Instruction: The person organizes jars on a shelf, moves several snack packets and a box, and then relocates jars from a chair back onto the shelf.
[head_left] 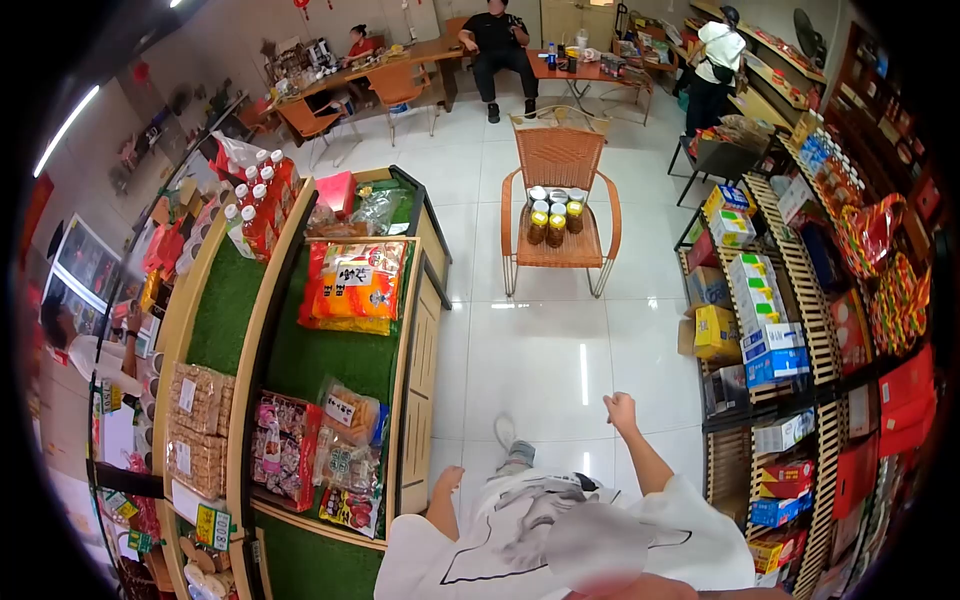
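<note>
Right hand (pixel 620 411) balled, nothing visible in its grip; left hand (pixel 449 480) grip: can't tell. Wooden display cabinet (pixel 418 400) just left, slatted rack (pixel 797 275) off right. Keep arms tucked, steer around the woven armchair (pixel 560 157) holding lidded jars (pixel 556 234).

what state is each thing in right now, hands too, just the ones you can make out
left hand: lowered beside the display stand, finger pose unclear
right hand: curled into a fist, nothing visible in it
wicker chair: upright, bearing jars
jars: upright, lids on
red bottles: upright, capped
orange packets: lying on the display stand
tube light: lit
</note>
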